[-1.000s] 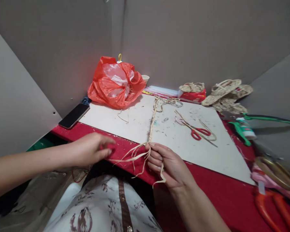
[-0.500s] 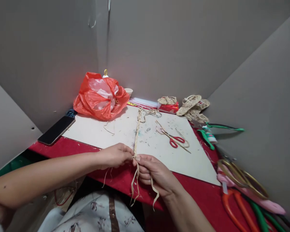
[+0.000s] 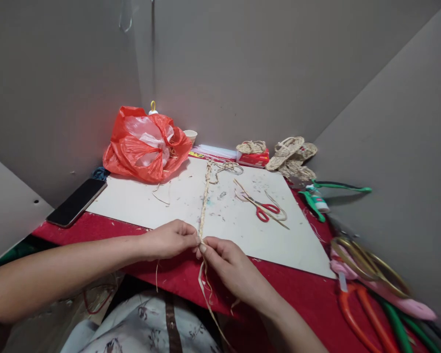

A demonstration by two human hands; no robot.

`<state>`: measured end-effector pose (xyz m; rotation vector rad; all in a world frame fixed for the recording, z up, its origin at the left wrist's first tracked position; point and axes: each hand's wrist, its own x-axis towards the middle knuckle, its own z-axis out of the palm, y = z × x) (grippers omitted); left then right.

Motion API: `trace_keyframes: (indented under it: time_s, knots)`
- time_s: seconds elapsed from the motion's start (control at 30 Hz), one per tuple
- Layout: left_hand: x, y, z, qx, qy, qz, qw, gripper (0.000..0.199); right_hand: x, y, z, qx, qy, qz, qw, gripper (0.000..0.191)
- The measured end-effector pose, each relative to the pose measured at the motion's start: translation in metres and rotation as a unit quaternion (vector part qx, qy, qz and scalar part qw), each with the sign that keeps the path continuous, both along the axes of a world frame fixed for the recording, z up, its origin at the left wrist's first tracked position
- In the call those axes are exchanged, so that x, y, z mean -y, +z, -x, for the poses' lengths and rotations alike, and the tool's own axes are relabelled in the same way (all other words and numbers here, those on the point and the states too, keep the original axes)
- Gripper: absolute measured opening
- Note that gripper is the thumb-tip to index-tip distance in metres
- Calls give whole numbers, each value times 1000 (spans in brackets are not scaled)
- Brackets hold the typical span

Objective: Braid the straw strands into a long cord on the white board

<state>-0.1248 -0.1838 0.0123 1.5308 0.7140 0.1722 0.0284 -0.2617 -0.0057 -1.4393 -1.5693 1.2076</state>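
A narrow braid of pale straw (image 3: 205, 201) runs toward me down the white board, its near end pinched between my hands at the board's front edge. My left hand (image 3: 174, 239) is closed on the braid from the left. From the right, the thumb and fingers of my right hand (image 3: 224, 257) close on the same spot, touching the left fingertips. Loose straw strands (image 3: 205, 287) hang below the hands over the red cloth. Another thin strand dangles under my left hand. Which strand each finger holds is hidden.
Red-handled scissors (image 3: 266, 211) lie on the white board (image 3: 172, 211). Behind are a red plastic bag (image 3: 132, 152), a paper cup (image 3: 191, 136) and woven straw sandals (image 3: 286, 152). A phone (image 3: 77, 202) lies left; large shears (image 3: 367, 309) and green-handled pliers (image 3: 316, 206) lie right.
My right fingers have moved up and closed in beside the left at the braid's end. The hanging strands have shifted, one now reaching lower. The view has swung slightly right.
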Motion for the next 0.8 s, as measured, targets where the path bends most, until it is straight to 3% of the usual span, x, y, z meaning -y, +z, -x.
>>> trace_keyframes:
  time_s: [0.13,0.47,0.53,0.63,0.73,0.8]
  knots:
    - [2,-7,-2,24,12,14,1000,22,3,0,1,119,-9,-43,992,28]
    - [9,-17,-2,13,5,-103,995,19,12,5,-3,288,-42,-41,956,26]
    - [10,-15,-3,8,9,-111,994,18,12,7,-1,245,-56,-47,967,27]
    - [12,-14,-4,18,11,-98,995,19,13,6,7,70,-78,2,995,30]
    - [11,-18,-4,52,8,-32,998,23,17,-4,19,-79,-115,85,986,31]
    - [11,-22,-3,77,18,20,997,24,20,-14,29,-95,-148,77,981,31]
